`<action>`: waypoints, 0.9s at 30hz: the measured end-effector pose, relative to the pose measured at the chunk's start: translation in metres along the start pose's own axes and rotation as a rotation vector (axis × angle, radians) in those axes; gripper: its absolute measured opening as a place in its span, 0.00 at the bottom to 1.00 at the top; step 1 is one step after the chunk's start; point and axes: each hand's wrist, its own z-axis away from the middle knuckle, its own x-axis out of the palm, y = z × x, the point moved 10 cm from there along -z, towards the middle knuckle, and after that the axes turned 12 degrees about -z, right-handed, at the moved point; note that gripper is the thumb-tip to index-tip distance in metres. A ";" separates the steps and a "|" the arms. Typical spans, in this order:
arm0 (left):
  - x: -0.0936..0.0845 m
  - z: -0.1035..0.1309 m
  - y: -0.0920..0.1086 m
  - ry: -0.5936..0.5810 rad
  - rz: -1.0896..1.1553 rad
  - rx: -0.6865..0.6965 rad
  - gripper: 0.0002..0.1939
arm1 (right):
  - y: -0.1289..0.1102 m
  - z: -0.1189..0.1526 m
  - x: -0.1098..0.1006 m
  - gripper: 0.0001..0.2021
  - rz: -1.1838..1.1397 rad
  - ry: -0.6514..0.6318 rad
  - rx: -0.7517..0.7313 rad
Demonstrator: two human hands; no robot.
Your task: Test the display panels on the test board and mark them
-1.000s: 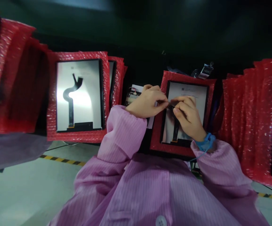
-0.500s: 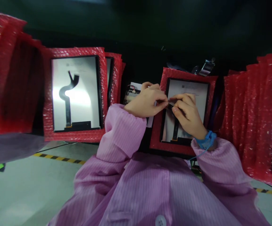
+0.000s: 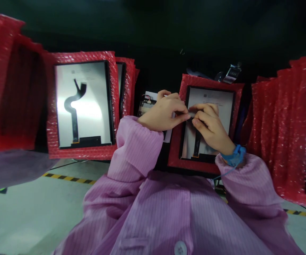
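A display panel (image 3: 224, 117) with a silvery back lies on a red bubble-wrap sheet (image 3: 174, 157) in front of me. From its lower edge a black flex cable (image 3: 196, 144) runs up under my fingers. My right hand (image 3: 209, 125), with a blue wrist strap (image 3: 235, 156), pinches at the cable's upper end. Coming in from the left, my left hand (image 3: 166, 113) has thumb and forefinger pressed together at the same spot. Whatever sits between those left fingertips is too small to make out. The two hands' fingertips almost meet.
To the left, another panel (image 3: 94, 92) with a curved black cable lies on red bubble wrap. Red wrapped stacks stand at far left (image 3: 1, 81) and right (image 3: 288, 138). A small circuit board (image 3: 145, 106) is beside my left hand, and a metal tally counter (image 3: 232, 73) sits behind the panel.
Both hands stay at the cable's end, fingertips slightly closer together. The dark piece visible between them before is now mostly covered. The whole view has shifted slightly.
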 end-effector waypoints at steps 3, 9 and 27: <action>-0.002 0.000 0.000 0.020 0.005 -0.007 0.12 | -0.001 0.001 0.000 0.14 -0.004 0.010 -0.012; 0.004 -0.005 -0.003 0.035 -0.012 -0.027 0.08 | 0.000 0.002 0.004 0.13 0.011 0.013 -0.023; 0.033 0.117 0.006 0.160 -0.517 -0.349 0.19 | -0.031 0.140 -0.032 0.15 0.267 0.419 0.174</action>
